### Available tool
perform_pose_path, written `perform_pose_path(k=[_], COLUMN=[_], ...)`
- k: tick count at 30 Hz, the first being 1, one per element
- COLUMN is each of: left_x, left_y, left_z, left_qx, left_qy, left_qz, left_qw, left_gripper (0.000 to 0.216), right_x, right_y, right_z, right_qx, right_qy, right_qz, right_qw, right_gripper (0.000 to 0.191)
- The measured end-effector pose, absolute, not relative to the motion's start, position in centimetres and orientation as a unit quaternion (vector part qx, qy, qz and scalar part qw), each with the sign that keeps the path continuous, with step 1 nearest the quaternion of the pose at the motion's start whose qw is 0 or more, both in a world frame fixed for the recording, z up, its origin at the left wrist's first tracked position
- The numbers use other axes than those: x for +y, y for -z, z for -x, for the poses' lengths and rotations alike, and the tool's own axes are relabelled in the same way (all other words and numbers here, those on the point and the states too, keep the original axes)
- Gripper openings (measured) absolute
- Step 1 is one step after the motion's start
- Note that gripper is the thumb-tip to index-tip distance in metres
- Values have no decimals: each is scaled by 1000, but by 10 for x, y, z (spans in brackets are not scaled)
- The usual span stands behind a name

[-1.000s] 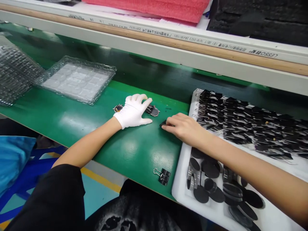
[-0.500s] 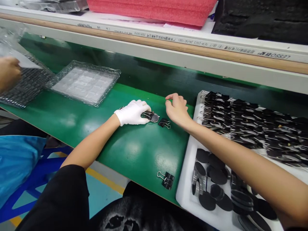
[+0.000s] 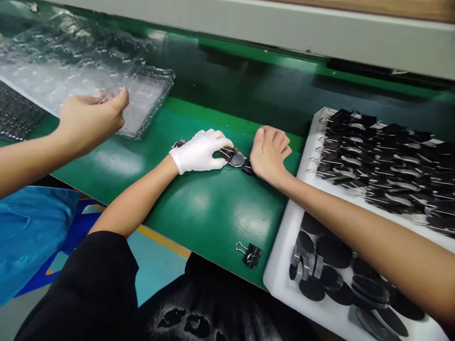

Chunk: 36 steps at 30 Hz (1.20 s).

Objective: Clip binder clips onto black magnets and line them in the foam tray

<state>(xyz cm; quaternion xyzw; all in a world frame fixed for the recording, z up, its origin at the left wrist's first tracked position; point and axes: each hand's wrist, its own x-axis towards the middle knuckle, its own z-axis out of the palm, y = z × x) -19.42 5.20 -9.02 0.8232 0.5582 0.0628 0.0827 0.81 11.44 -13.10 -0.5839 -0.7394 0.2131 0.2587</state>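
In a white glove, my left hand [image 3: 201, 152] is closed around a black binder clip [image 3: 226, 152] just above the green worktop. A round grey-black disc [image 3: 237, 159] sits at that clip's jaws. Another rounded piece [image 3: 180, 143] shows past the glove's wrist side, mostly hidden. My bare right hand [image 3: 270, 154] is close by on the right, fingers loosely bent and slightly apart, with nothing seen in them. Partly covered by its palm edge is a second binder clip [image 3: 248, 167]; whether they touch I cannot tell. A third binder clip [image 3: 253, 255] lies near the front edge.
To the right, a white foam tray [image 3: 275, 265] carries rows of clipped black pieces [image 3: 384, 161] and loose dark discs [image 3: 334, 251]. At left, another person's hand [image 3: 90, 118] holds clear plastic trays [image 3: 81, 61] over the worktop. A shelf edge [image 3: 249, 23] runs across the back.
My right hand has turned and come over the second binder clip, now covering part of it. The other person's hand has reached in from the left, with clear plastic. The view has tilted down.
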Motion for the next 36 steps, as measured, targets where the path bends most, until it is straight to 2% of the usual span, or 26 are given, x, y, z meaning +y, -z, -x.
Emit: perform_pose_path(k=[10,14,18,22,27,32,36], left_x=[54,55,56,57,56,53,52], left_y=[96,98,100,100,100,100,95], left_z=[187,187,186,184,182,185,191], left_qx=[556,552,555,561,547,539,520], left_qy=[-74,-74,-67,-64,-60,-61,-67], left_qz=[-818,-821,-818,-813,-824,-834,-845], left_qw=[128,124,135,144,134,102,108], left_gripper=[51,57,59,61,59,55,47], right_x=[122,123,121,121,116,115,128], right_y=[160,161,162,164,152,143,126], right_z=[-25,-28,-28,-28,-23,-14,-22], right_qx=[-791,-804,-830,-812,-777,-742,-725], right_qy=[-131,-153,-146,-121,-185,-199,-281], right_qz=[523,518,500,509,530,564,540], right_qw=[291,250,200,257,285,303,323], right_gripper=[54,50,53,56,55,57,60])
